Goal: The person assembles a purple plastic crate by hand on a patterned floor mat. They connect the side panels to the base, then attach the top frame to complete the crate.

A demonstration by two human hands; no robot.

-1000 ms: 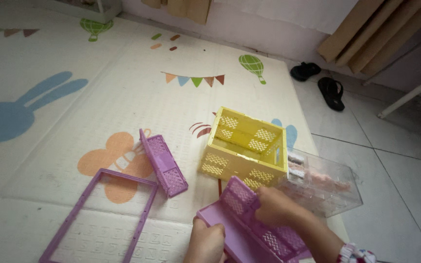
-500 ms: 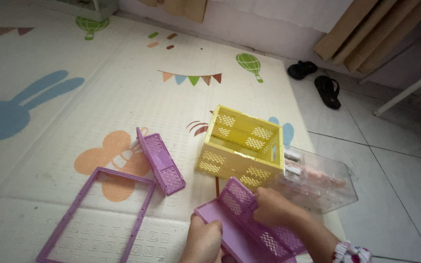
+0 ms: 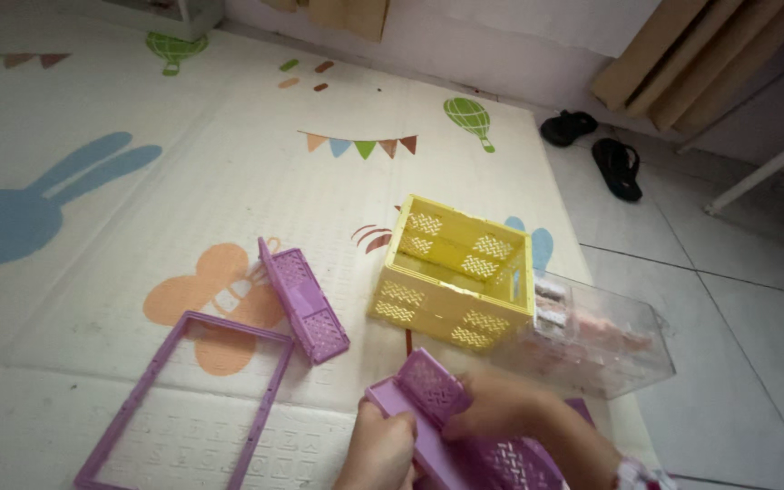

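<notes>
Two bare hands gripped one purple plastic crate part [image 3: 451, 426] with lattice panels at the near edge of the play mat [image 3: 138, 82] — the left hand [image 3: 381, 451] curled on its flat base, the right hand [image 3: 501, 413], blurred, closed over a hinged panel. Farther lay one purple frame [image 3: 183, 404] and one loose lattice panel [image 3: 303, 299] — then one yellow crate [image 3: 455, 277] touching one clear box [image 3: 596, 340].

A mat [image 3: 183, 191] covers the left and middle of the frame, with tiled floor [image 3: 737, 308] to its right. At centre a crate [image 3: 455, 272] stands on the mat; a clear box [image 3: 592, 340] lies just right of it. Left of the crate lies a panel [image 3: 304, 299], and a frame [image 3: 183, 399] lies at lower left. At bottom centre, both hands [image 3: 383, 449] hold crate parts [image 3: 451, 426]. Two sandals [image 3: 592, 150] lie at upper right.
</notes>
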